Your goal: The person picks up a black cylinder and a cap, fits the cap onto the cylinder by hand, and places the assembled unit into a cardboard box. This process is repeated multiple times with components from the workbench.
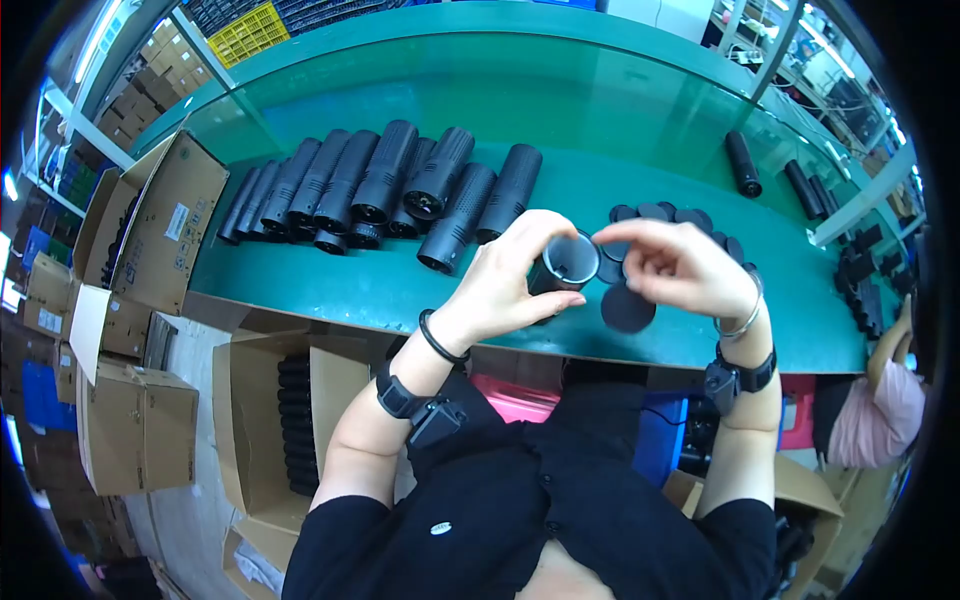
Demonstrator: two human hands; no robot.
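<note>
A black cylindrical tube (560,268) is being held in the grip of the left hand (505,280), fingers wrapped around its body and its open, silver-rimmed end turned up toward the camera, just above the near edge of the green worktop (620,150). The right hand (680,265) is being held just beside that open end, its fingertips pressed together at the rim; whether a cap is being pinched between them cannot be told. A round black cap (628,308) is lying flat on the worktop directly beneath the right hand, and a loose cluster of similar black caps (660,214) is being kept just behind it. A row of black tubes (385,190) is being stored side by side to the left of the hands, with a few more tubes (742,164) lying well apart at the far right. Open cardboard boxes (150,240) are standing off the worktop's left end, and another box holding stacked black tubes (296,425) is sitting below the near edge.
</note>
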